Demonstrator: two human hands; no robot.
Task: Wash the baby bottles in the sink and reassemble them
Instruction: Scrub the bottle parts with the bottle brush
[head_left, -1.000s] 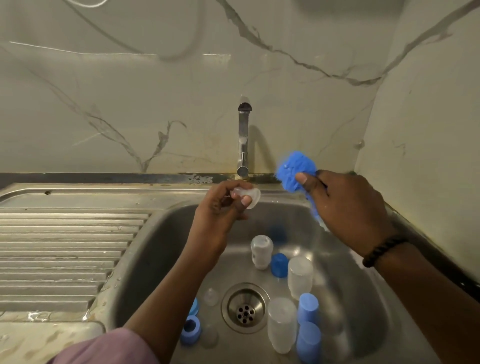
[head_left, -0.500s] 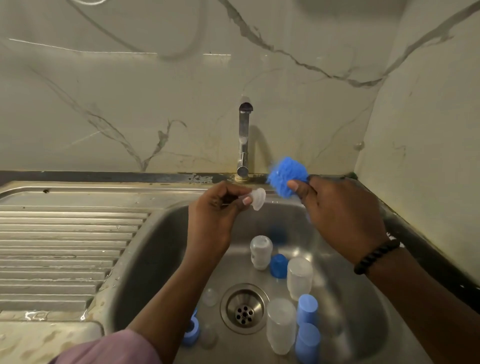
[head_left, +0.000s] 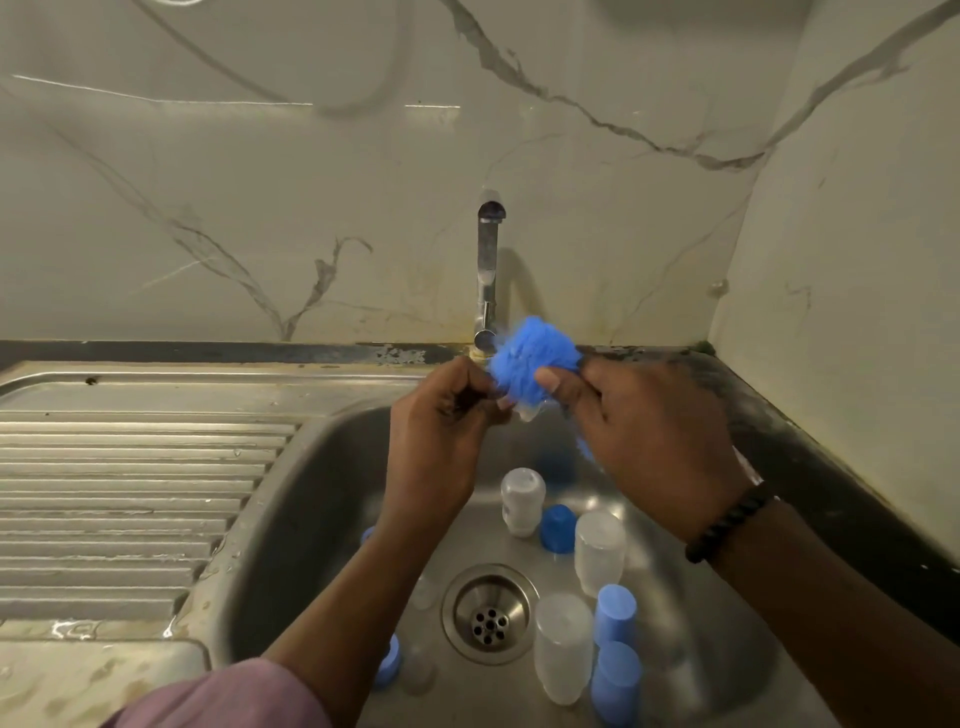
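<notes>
Over the far part of the sink (head_left: 311, 467), just in front of the tap (head_left: 487, 275), the two hands meet. The left hand (head_left: 441, 415) has its fingers curled and pinches a small clear teat (head_left: 527, 412) between thumb and fingertips; only the teat's lower edge shows, because the blue sponge (head_left: 535, 358) covers the rest. The right hand (head_left: 649, 431) grips that sponge, thumb on its near face, and presses it against the teat. A dark beaded bracelet (head_left: 727, 525) sits on the right wrist, and a pink sleeve (head_left: 223, 696) covers the left arm at the near edge. Down in the basin, three clear bottles stand upside down: one (head_left: 522, 499) at the far side of the drain (head_left: 488, 613), one (head_left: 600, 551) to the drain's right, and one (head_left: 563, 644) nearer, just right of the drain. A blue cap (head_left: 558, 527) lies between the first two bottles, touching or nearly touching both. Two more blue caps (head_left: 615, 613) (head_left: 615, 680) stand beside the near bottle on its right. A blue ring (head_left: 388, 660) lies left of the drain, partly hidden by the left forearm. The ribbed draining board (head_left: 130, 493) stretches to the left, with drops of water along its edge.
</notes>
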